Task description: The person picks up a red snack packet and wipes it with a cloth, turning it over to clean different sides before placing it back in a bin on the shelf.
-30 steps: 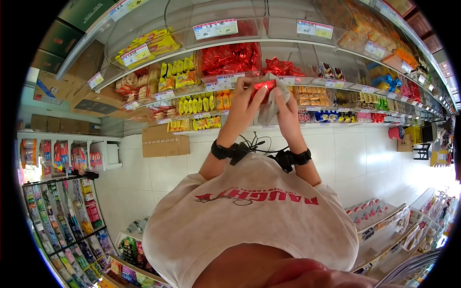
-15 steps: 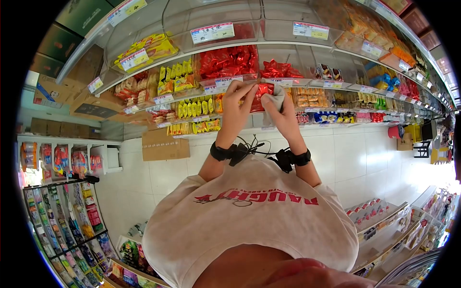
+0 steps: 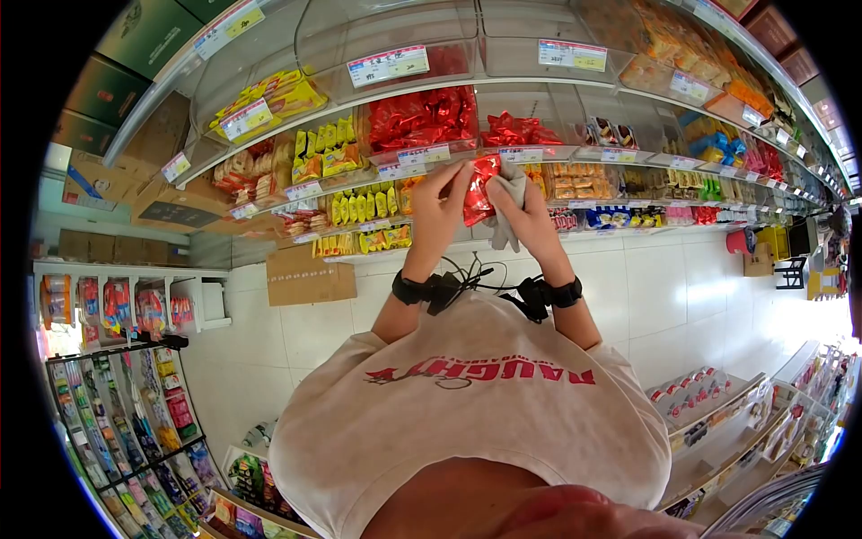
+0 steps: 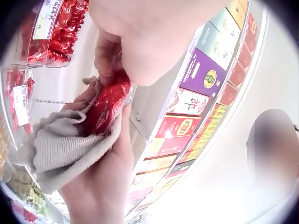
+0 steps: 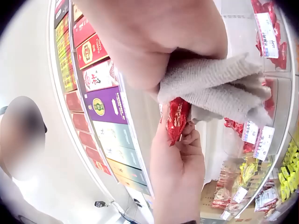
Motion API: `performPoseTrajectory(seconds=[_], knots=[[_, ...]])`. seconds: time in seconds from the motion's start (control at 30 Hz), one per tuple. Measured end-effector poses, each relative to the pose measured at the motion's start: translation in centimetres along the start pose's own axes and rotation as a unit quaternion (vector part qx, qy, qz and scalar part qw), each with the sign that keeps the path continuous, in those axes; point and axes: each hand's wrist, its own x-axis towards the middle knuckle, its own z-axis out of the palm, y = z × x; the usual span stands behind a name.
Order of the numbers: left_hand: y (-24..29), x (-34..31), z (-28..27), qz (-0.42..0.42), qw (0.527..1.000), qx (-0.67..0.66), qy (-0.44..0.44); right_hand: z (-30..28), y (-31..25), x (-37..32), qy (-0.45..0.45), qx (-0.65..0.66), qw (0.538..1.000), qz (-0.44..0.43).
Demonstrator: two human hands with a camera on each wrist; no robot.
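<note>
A shiny red wrapped packet (image 3: 481, 190) is held between both hands in front of the shelves. The left hand (image 3: 436, 208) pinches one end of it; in the left wrist view, the left fingers are curled at the top of the packet (image 4: 108, 105). The right hand (image 3: 528, 221) grips a grey cloth (image 3: 508, 199) together with the other side of the packet. In the right wrist view the cloth (image 5: 212, 86) hangs folded out of the right hand (image 5: 163, 42), and the left hand (image 5: 180, 172) holds the packet (image 5: 177, 119) from below.
Clear shelf bins behind the hands hold red packets (image 3: 422, 117), yellow packets (image 3: 269, 97) and orange ones. Price tags (image 3: 388, 66) line the shelf edges. A cardboard box (image 3: 310, 276) stands on the floor below. Cables hang between the wrists. Stacked gift boxes (image 4: 205, 72) show beyond the hands.
The red packet, earlier partly covered by fingers and cloth, is more exposed and upright between the hands. The left hand has shifted slightly left, and the cloth is bunched at the right hand.
</note>
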Motion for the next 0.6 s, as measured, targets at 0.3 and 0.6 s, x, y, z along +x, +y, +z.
performPoseTrajectory(seconds=[0.3, 0.6], knots=[[0.6, -0.3, -0.5, -0.160, 0.983, -0.083, -0.045, -1.8, 1.6, 0.8, -0.026, -0.079, 0.995, 0.049], [-0.5, -0.5, -0.6, -0.159, 0.976, -0.128, -0.072, -1.8, 1.2, 0.6, 0.034, -0.050, 0.993, -0.100]])
